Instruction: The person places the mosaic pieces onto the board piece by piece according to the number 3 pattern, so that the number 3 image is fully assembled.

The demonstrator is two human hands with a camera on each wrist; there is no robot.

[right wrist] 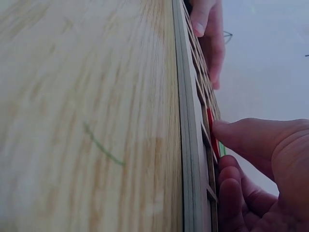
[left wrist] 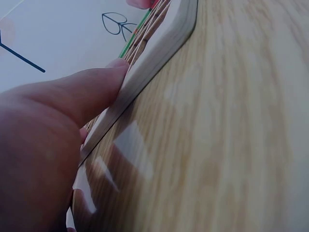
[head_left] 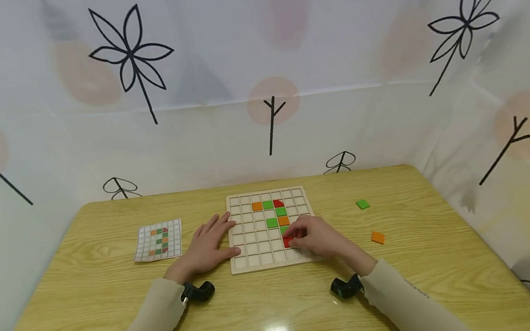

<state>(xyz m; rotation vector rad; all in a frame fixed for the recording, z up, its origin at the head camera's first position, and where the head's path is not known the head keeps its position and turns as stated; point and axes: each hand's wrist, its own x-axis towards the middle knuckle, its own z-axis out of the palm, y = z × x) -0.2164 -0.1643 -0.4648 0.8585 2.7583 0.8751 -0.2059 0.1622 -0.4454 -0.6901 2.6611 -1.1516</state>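
A wooden grid board (head_left: 253, 259) lies on the table, with several orange, green and red tiles in its cells. My right hand (head_left: 316, 235) is over the board's lower right part and pinches a red tile (head_left: 288, 242) between thumb and fingers. In the right wrist view the red tile (right wrist: 210, 121) stands slightly tilted at the cells, by the thumb tip. Spread over the board's left edge, my left hand (head_left: 208, 246) rests with fingers extended. Its thumb (left wrist: 96, 89) touches the frame in the left wrist view. The right fingers partly hide the tiles beneath them.
Left of the board lies a printed pattern card (head_left: 143, 250) showing a grid with coloured squares. On the right, a green tile (head_left: 362, 204) and an orange tile (head_left: 378, 237) lie loose on the wooden table (head_left: 246, 321). A patterned cloth (head_left: 221, 143) hangs behind.
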